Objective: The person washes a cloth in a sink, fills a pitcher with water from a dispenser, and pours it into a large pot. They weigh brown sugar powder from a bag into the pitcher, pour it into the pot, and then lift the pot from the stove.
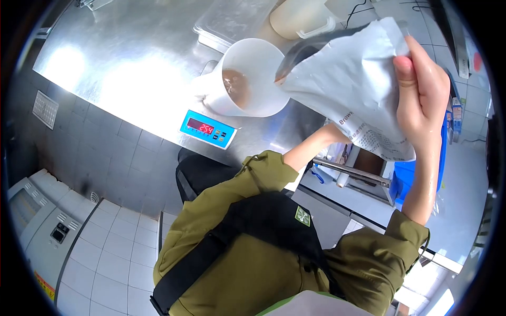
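My right hand (424,89) pinches the upper right corner of a silver-white bag (350,79) between thumb and fingers. The bag is tilted, its open end pointing left at the rim of a white plastic pitcher (263,79). Brown liquid (236,87) lies in the pitcher. The pitcher stands by a blue scale display (208,129) with red digits reading 254; whether a decimal point shows is hard to tell. My left forearm reaches behind the bag, and the bag hides the fingers of my left hand (337,134).
A clear lidded container (229,23) and a cream-coloured tub (300,18) stand beyond the pitcher on the steel table (132,68). A blue bin (406,176) is at the right, beside a metal rail (353,171). A grey-white machine (47,226) stands at the lower left.
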Demonstrator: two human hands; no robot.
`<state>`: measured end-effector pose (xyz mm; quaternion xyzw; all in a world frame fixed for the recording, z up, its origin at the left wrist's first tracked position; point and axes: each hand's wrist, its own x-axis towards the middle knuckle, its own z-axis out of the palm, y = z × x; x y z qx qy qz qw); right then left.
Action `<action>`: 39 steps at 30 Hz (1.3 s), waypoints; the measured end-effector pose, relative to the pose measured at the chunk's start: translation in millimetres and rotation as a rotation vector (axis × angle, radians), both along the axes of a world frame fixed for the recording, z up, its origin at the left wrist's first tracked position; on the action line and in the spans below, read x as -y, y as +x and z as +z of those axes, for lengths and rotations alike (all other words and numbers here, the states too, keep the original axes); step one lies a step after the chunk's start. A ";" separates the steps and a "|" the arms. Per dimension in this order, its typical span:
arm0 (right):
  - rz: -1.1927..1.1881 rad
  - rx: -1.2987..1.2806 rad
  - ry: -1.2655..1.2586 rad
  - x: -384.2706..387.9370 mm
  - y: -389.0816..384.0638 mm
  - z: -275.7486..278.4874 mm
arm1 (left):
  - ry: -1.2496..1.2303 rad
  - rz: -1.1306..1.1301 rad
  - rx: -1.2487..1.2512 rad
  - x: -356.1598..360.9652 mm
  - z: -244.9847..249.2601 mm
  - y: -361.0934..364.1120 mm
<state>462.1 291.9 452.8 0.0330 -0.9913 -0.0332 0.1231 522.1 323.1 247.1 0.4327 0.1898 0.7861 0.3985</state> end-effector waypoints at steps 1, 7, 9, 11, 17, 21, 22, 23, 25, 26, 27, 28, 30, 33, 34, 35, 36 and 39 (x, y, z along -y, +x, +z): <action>0.002 0.009 0.031 -5.9 3.2 -1.3 | 0.005 0.006 0.010 1.1 2.3 -1.4; 0.008 0.047 0.006 -11.8 0.1 -5.6 | 0.015 0.068 0.071 -0.2 11.7 -5.9; 0.021 0.026 0.043 -10.6 -2.0 -4.0 | 0.012 0.077 0.084 -0.7 13.2 -5.5; 0.011 0.027 -0.016 -13.3 -3.7 -0.2 | 0.055 0.114 0.021 -1.9 14.8 -8.2; 0.092 0.072 0.036 -8.8 -10.3 -6.1 | 0.058 0.186 0.059 -3.1 21.2 -6.8; 0.097 0.021 0.027 -11.5 -9.4 -8.2 | 0.061 0.202 0.048 -6.3 19.9 -8.5; 0.101 0.004 0.025 -11.3 -8.9 -8.0 | 0.062 0.203 0.042 -6.2 19.3 -8.3; 0.106 -0.016 0.025 -11.5 -8.8 -6.8 | 0.059 0.205 0.038 -6.7 19.3 -8.9; 0.162 -0.066 0.065 -12.9 -11.1 -10.6 | 0.061 0.214 0.034 -7.2 18.9 -10.4; 0.128 -0.043 0.056 -12.6 -10.5 -9.2 | 0.062 0.214 0.030 -7.6 18.1 -10.3; 0.093 -0.022 0.049 -12.3 -10.2 -5.8 | 0.059 0.217 0.027 -7.9 18.1 -10.1; 0.062 0.001 0.044 -12.1 -10.8 -3.3 | 0.061 0.218 0.022 -8.6 19.1 -10.7; 0.108 -0.004 0.026 -11.7 -12.7 -7.2 | 0.060 0.217 0.020 -9.1 18.8 -11.6; 0.073 -0.004 0.037 -13.1 -15.0 -6.6 | 0.058 0.221 0.013 -10.5 18.7 -13.4; 0.079 -0.002 0.028 -12.6 -15.5 -7.5 | 0.058 0.223 0.012 -10.5 17.9 -13.8; 0.084 -0.002 0.020 -11.9 -15.8 -8.2 | 0.057 0.220 0.011 -10.6 17.9 -13.5; 0.090 -0.002 0.013 -11.6 -16.9 -8.6 | 0.056 0.222 0.007 -11.1 17.7 -14.3; 0.092 -0.001 0.013 -12.4 -16.0 -11.6 | 0.048 0.224 0.002 -11.0 14.4 -14.7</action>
